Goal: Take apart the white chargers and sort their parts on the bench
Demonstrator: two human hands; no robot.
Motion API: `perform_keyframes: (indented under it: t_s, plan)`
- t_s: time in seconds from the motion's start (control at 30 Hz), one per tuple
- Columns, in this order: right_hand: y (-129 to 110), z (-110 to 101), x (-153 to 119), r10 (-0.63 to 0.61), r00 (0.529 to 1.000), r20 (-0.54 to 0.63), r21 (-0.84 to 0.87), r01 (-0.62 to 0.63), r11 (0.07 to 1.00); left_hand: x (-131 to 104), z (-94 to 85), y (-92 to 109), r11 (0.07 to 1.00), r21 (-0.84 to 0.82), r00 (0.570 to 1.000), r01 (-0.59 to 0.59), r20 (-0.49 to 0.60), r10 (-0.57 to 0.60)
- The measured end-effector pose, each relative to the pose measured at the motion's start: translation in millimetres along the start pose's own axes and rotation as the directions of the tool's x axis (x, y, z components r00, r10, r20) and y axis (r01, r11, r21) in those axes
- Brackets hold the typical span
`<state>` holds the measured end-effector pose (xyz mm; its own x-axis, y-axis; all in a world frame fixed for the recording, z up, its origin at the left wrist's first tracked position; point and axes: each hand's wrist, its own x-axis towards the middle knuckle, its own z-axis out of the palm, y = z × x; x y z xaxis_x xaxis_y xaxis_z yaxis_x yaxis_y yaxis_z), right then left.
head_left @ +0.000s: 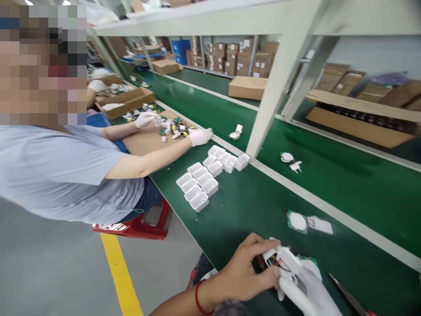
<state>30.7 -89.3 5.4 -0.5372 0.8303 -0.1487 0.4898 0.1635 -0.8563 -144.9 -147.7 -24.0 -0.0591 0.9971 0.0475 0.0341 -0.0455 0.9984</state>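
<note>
At the lower right, my left hand (241, 270), bare with a red string on its wrist, pinches the left side of a small white plastic housing (285, 260). Dark and red wires show inside the housing. My right hand (307, 292), in a white glove, grips the same housing from the right. Just behind the glove a green circuit board with a white round part (311, 265) lies on the green table. Scissors or tweezers (347, 292) with a pointed metal tip rest to the right of my right hand.
Several white open cases (199, 201) stand in rows mid-table. A gloved co-worker (62, 175) sits at the left beside piled parts (179, 127). Small assemblies (297, 222) lie along the green belt (329, 184). A white post (271, 87) rises behind the cases.
</note>
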Motion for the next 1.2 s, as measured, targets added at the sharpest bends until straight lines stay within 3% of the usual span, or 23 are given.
perform_keyframes:
  t_s: [0.1,0.23,0.37,0.6,0.97,1.2]
  plan:
    - [1.7,4.3,0.2,0.03,0.999,0.037,0.084,-0.033,0.996,2.5,-0.3,2.4,0.998,-0.058,0.999,0.028,0.048,-0.025]
    - [-0.2,8.1,7.4,-0.03,0.997,0.078,0.218,0.012,0.976,8.7,1.7,4.1,0.985,-0.141,0.994,0.099,0.06,-0.091]
    - [1.9,11.8,10.2,-0.009,0.997,0.082,0.283,-0.015,0.959,10.0,4.1,3.6,0.975,-0.198,0.995,0.097,0.043,-0.09]
    - [-0.8,8.0,16.6,0.031,0.986,0.163,0.372,-0.09,0.924,14.3,1.4,-0.2,0.972,-0.121,0.979,0.201,0.065,-0.195]
    - [-8.7,11.1,20.9,-0.071,0.997,-0.001,0.485,0.063,0.872,13.2,-4.6,9.1,0.988,-0.064,0.984,0.138,0.12,-0.13]
    - [-2.9,2.2,16.7,-0.068,0.996,0.057,0.494,0.031,0.869,23.1,-0.2,3.4,0.991,-0.026,0.985,0.129,0.117,-0.125]
